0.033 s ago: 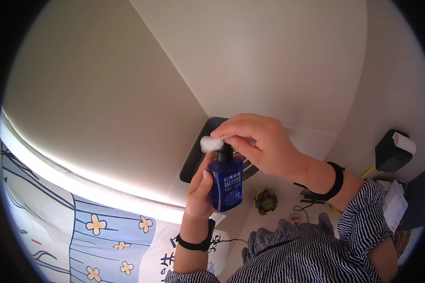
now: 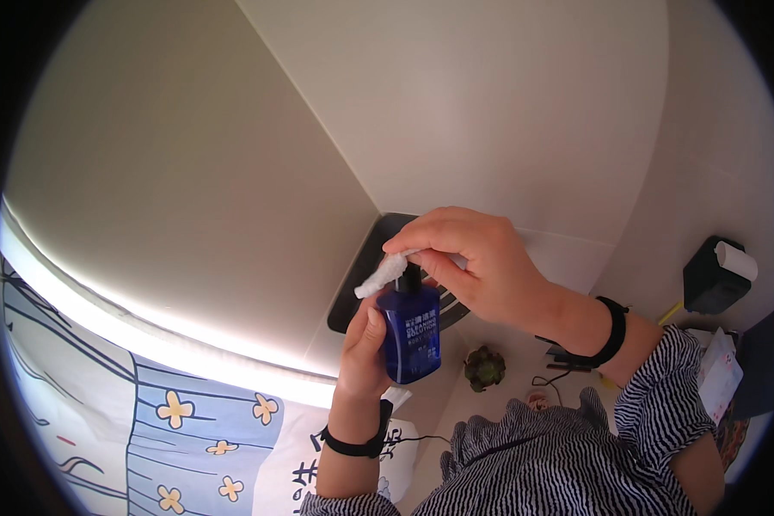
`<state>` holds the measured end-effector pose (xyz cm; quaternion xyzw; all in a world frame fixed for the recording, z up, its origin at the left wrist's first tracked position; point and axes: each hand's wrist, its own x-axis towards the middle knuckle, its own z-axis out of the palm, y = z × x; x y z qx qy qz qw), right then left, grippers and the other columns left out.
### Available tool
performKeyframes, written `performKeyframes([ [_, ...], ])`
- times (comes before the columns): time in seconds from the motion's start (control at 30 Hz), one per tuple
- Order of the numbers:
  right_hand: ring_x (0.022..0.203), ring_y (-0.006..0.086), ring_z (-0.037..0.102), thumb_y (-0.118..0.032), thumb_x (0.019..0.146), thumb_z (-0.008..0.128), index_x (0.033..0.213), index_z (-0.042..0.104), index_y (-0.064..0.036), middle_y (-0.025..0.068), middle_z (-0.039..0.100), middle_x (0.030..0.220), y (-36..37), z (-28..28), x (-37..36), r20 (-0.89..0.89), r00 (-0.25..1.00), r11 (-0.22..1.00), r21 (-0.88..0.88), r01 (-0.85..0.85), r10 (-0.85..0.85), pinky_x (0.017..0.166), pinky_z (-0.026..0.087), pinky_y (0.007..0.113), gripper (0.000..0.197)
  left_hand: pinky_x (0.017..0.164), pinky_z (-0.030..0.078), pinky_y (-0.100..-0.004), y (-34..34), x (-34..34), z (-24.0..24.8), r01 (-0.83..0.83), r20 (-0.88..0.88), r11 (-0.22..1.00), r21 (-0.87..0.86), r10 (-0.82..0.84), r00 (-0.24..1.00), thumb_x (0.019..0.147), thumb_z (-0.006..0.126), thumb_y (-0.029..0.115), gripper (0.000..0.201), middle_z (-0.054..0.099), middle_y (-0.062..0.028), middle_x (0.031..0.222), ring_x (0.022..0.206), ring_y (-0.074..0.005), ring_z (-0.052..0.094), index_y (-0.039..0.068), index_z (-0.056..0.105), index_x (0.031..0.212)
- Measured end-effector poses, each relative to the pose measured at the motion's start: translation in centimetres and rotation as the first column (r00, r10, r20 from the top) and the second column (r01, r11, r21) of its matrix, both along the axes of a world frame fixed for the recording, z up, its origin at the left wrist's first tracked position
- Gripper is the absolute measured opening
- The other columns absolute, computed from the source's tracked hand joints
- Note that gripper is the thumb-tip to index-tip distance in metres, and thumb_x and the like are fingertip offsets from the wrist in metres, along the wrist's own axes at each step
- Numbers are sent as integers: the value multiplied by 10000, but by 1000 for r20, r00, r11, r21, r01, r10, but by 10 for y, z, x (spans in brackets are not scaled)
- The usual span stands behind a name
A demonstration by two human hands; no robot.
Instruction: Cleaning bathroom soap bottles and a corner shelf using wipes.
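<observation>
Nothing has shifted vs. the earlier frame: left hand (image 2: 365, 344) wraps the blue pump bottle (image 2: 411, 334), held upright at chest height. Right hand (image 2: 477, 262) curls closed over the pump top, pinching a white cotton pad (image 2: 383, 273) against the nozzle, prob. to catch liquid.

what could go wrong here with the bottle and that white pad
The left hand grips the blue pump bottle in mid-air from one side only, so pressing down could tip or slip it. The right hand holds the white pad at the nozzle; liquid might miss it and drip onto the patterned fabric below.
</observation>
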<state>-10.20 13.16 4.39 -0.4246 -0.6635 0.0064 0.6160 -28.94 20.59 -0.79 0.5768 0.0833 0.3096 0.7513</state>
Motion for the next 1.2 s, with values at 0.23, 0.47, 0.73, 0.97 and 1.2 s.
performKeyframes([
  [0.23, 824, 225, 655, 38, 841, 652, 1020, 710, -74, 58, 695, 946, -2, -11, 1, -43, 981, 981, 39, 189, -187, 720, 537, 321, 219, 1060, 460, -387, 1, 0, 7, -112, 87, 993, -23, 113, 990, 958, 634, 419, 848, 469, -170, 1462, 1281, -266, 535, 26, 197, 1568],
  [0.47, 901, 219, 622, -55, 832, 669, 1117, 706, -64, 53, 616, 1092, -15, -38, -31, 329, 944, 995, 96, -22, -11, 706, 551, 285, 288, 1037, 485, -377, 5, 1, 0, -274, 130, 955, -110, 287, 949, 975, 621, 384, 741, 512, -173, 1424, 1248, -259, 565, -18, 310, 1514],
  [0.73, 895, 212, 628, -73, 818, 692, 1085, 702, -23, 75, 623, 1055, -22, -56, -33, 353, 934, 991, 102, -85, 44, 686, 570, 300, 272, 1005, 513, -389, 9, -4, 7, -297, 138, 949, -102, 309, 941, 989, 604, 364, 711, 507, -181, 1427, 1235, -263, 577, -13, 308, 1514],
  [0.97, 885, 219, 627, -35, 829, 663, 1092, 714, -88, 58, 621, 1022, -10, -35, -21, 165, 979, 989, 107, 100, -117, 746, 541, 316, 273, 1071, 448, -446, -2, 11, 6, -230, 189, 963, -141, 254, 949, 1037, 459, 437, 630, 469, -221, 1460, 1282, -316, 524, -4, 376, 1480],
  [1.2, 909, 193, 620, -67, 827, 677, 1202, 700, -79, 52, 622, 1052, -26, -63, -33, 282, 958, 998, 50, 36, -49, 735, 552, 281, 376, 1015, 510, -413, 3, 4, 9, -183, 214, 944, -275, 246, 945, 1047, 371, 518, 664, 466, -194, 1464, 1215, -284, 574, 89, 285, 1546],
])
